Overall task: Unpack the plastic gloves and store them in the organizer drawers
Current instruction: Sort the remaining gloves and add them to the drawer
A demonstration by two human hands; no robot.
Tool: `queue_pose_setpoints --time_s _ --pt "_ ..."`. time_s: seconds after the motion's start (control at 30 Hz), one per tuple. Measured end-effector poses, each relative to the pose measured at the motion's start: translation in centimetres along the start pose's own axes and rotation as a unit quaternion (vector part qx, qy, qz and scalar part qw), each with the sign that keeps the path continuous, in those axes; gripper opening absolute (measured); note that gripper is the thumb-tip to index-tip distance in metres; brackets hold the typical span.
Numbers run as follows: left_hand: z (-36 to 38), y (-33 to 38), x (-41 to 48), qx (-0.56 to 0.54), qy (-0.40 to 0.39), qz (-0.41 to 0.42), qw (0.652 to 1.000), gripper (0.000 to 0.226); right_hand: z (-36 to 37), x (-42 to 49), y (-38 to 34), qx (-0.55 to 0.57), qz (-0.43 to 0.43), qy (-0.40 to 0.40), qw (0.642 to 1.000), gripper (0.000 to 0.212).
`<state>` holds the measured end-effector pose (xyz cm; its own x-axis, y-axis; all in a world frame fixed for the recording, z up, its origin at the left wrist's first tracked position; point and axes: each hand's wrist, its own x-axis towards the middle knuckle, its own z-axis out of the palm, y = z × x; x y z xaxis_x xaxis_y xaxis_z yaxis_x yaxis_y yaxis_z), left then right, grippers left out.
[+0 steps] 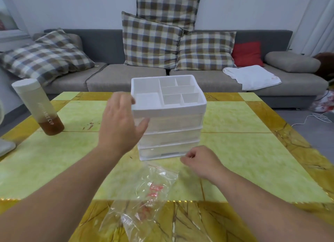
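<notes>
From my seat at the feed, the left hand [120,126] is flat and spread wide against the left side of the white organizer [169,126], its fingers [122,99] straight and gripping nothing. The right hand [200,161] sits low at the front right corner of the bottom drawer [162,150] with its fingers [188,156] curled tight. I cannot tell whether they pinch a thin film, the drawer's edge, or nothing at all. The clear plastic bag [144,193] with red print lies crumpled on the worktop [244,151] just in front of the organizer, between the two forearms. I cannot see whether any gloves remain inside it, and all three drawers look closed. My worry is the organizer itself: it looks light and tall, so a sharp pull on that low drawer could slide or tip it if the bracing palm slips off the smooth wall. The bag is flimsy, and a sweep of either forearm could drag it off the near edge. The bottle [38,106] of brown liquid stands well apart on the left, but a wide swing of the left elbow could knock it over.
</notes>
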<state>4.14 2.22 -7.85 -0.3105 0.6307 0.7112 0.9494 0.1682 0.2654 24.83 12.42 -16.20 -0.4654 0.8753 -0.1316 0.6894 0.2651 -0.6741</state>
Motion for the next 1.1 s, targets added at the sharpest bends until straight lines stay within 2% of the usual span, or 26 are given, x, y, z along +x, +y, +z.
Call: queue_pose_setpoints --time_s 0.03,0.07,0.1,0.17,0.23,0.27,0.37,0.47,0.6,0.67,0.73,0.83,0.93,1.0,1.1 --pt "0.1 0.1 -1.7 -0.007 0.036 -0.061 0.997 0.038 0.9 -0.5 0.0 0.008 0.011 -0.039 0.999 0.039" --pt "0.5 -0.2 -3.4 -0.007 0.027 -0.125 0.992 0.031 1.7 -1.0 -0.2 0.017 0.025 -0.062 0.998 0.047" --pt "1.1 -0.6 -5.0 -0.003 -0.023 -0.190 0.981 0.027 2.4 -1.4 -0.4 0.022 0.040 -0.078 0.996 0.052" --pt "2.3 -1.2 -7.7 0.036 -0.215 -0.308 0.926 0.038 3.8 -1.9 -0.7 0.020 0.063 -0.098 0.993 0.049" --pt "2.5 -1.2 -9.8 0.057 -0.404 -0.346 0.845 0.068 4.9 -2.4 -0.7 0.029 0.070 -0.085 0.993 0.035" --pt "2.6 -1.2 -10.6 0.039 -0.447 -0.346 0.824 0.077 5.1 -2.8 -0.5 0.058 0.075 -0.076 0.993 0.025" --pt "2.9 -0.4 -11.5 -0.125 -0.433 -0.358 0.818 0.080 3.9 -4.5 0.3 0.243 0.095 -0.097 0.960 0.006" --pt "2.9 1.8 -11.0 -0.306 -0.432 -0.396 0.750 0.055 -0.2 -5.8 2.2 0.344 0.100 -0.099 0.928 0.005" --pt "3.9 7.3 -10.4 -0.357 -0.500 -0.334 0.715 0.011 -7.6 -7.9 6.3 0.414 0.118 -0.006 0.903 0.014" --pt "4.9 10.6 -10.0 -0.373 -0.518 -0.315 0.702 0.009 -11.2 -9.5 8.7 0.421 0.124 0.050 0.897 0.018" --pt "6.0 14.5 -9.2 -0.387 -0.509 -0.305 0.706 0.014 -14.3 -11.6 11.8 0.428 0.132 0.094 0.889 0.018" --pt "7.2 19.9 -8.1 -0.380 -0.467 -0.256 0.756 0.013 -17.7 -15.1 16.6 0.415 0.156 0.123 0.888 0.022" --pt "8.3 27.4 -8.4 -0.357 -0.471 -0.131 0.796 0.015 -21.0 -20.2 22.2 0.408 0.191 0.097 0.888 0.022" --pt "9.1 32.0 -9.1 -0.339 -0.495 -0.054 0.798 0.019 -22.5 -23.5 25.2 0.410 0.211 0.088 0.883 0.012" --pt "10.6 38.3 -10.8 -0.318 -0.507 0.010 0.801 0.028 -23.8 -27.5 29.1 0.400 0.229 0.147 0.875 0.006"
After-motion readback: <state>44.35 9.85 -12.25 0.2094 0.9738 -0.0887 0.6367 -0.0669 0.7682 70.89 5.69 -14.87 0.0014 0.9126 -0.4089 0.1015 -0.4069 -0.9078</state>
